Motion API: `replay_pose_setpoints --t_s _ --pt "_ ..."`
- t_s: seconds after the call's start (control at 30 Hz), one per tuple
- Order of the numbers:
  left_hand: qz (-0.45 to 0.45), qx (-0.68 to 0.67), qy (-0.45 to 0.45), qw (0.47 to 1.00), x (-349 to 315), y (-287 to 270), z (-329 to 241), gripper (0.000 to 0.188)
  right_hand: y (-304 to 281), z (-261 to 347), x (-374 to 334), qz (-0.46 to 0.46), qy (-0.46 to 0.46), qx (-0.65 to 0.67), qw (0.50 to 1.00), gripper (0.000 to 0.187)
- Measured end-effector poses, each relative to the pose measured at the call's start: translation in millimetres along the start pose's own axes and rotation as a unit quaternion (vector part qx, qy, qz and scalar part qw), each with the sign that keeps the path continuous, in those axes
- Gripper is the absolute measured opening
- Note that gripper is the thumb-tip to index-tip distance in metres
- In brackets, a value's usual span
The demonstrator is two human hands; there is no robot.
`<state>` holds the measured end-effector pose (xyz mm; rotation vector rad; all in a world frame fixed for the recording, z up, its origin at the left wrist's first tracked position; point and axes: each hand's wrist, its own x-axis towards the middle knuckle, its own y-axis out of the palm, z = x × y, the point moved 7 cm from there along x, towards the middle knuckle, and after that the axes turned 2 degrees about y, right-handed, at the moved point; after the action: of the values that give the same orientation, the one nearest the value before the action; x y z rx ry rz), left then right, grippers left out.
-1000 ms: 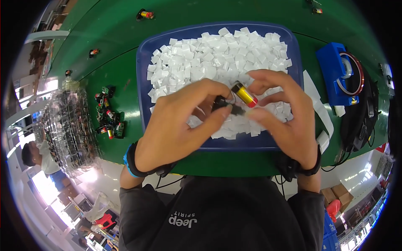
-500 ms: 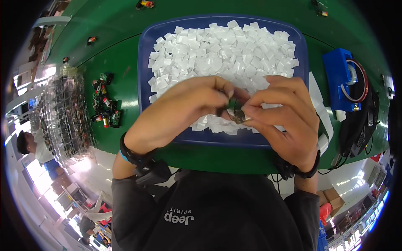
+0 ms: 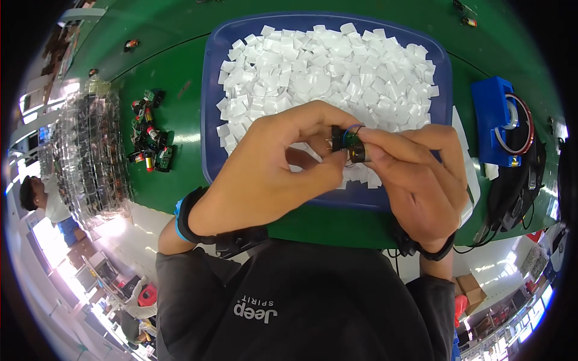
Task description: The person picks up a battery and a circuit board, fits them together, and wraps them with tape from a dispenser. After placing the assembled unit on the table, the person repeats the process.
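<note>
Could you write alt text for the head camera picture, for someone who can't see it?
Two hands, left hand and right hand, pinch a small dark part together above a blue tray heaped with white squares on a green table. More small parts lie left of the tray.

1. One blue tray [image 3: 211, 120] lies on the green surface [image 3: 180, 54].
2. White paper squares [image 3: 325, 66] fill the tray, too many to count.
3. Two hands, the left hand [image 3: 265, 174] and the right hand [image 3: 415, 174], share one small dark component [image 3: 348, 144].
4. One cluster of small electronic parts [image 3: 147, 135] lies left of the tray, number unclear.
5. One blue holder [image 3: 490, 120] stands at right.
6. One clear plastic stack [image 3: 90, 156] lies at far left.
</note>
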<state>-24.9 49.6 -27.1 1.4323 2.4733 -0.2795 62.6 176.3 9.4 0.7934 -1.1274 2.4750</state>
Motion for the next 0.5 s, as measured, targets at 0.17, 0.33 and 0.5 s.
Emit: replay_pose_setpoints --t_s 0.17,0.33,0.5 --pt "0.0 -0.006 0.023 1.0 -0.9 3.5 -5.3 0.039 -2.7 4.0 0.6 0.008 -0.054 -0.042 0.998 0.026" --pt "-0.042 -0.046 0.016 0.998 2.6 -1.2 -3.8 0.039 -6.0 9.6 4.6 -0.012 -0.043 -0.036 0.998 0.024" --pt "-0.095 -0.09 0.127 0.983 1.7 -9.0 -9.0 0.036 -16.7 -13.5 1.8 -0.012 0.168 0.104 0.98 0.03"
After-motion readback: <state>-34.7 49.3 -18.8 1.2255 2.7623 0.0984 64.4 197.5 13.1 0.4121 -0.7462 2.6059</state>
